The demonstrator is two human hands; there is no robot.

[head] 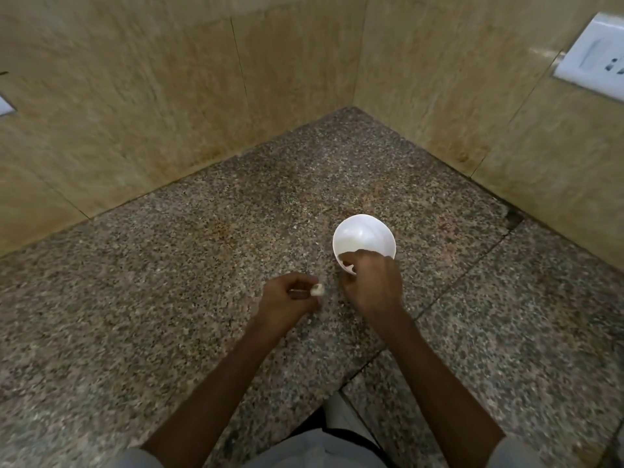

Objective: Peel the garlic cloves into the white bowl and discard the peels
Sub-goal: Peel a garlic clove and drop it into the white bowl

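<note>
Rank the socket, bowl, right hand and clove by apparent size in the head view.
1. Socket, though the frame edge crops it.
2. Bowl and right hand: about alike, and the hand hides part of the bowl, so I won't rank them.
3. Clove, by far the smallest.
</note>
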